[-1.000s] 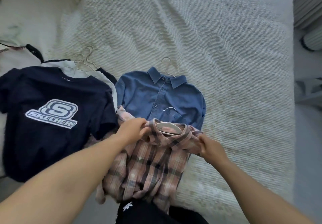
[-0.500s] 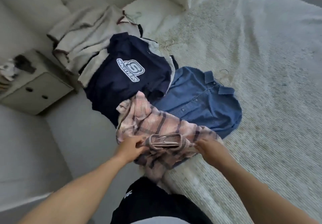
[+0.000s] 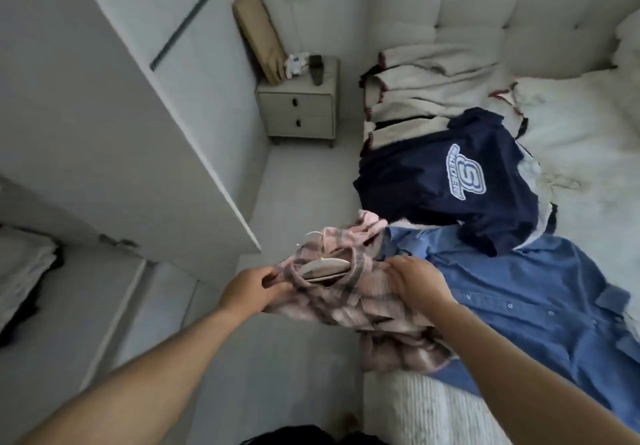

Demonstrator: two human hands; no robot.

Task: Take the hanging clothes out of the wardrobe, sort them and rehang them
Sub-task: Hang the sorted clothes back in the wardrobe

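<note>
A person's left hand [image 3: 251, 290] and right hand [image 3: 417, 280] hold a pink plaid shirt [image 3: 349, 294] at the near corner of a bed [image 3: 433, 417], the left grip clamped on the fabric by the collar, the right with fingers curled down onto the shirt's other shoulder. A pale hanger [image 3: 323, 264] sits inside the collar, its metal hook pointing up and to the left. Part of the shirt hangs past the edge of the bed over the floor [image 3: 277, 358]. Just beside it, under the right forearm, lies a blue denim shirt [image 3: 540, 306], spread flat. Beyond that lies a navy Skechers T-shirt [image 3: 450, 184], overlapping a cream blanket with dark red trim [image 3: 426, 87] near the tufted headboard [image 3: 485, 4]. A two-drawer nightstand [image 3: 299, 112] stands against the wall, and a white wardrobe door [image 3: 121, 115] fills the left of the view.
</note>
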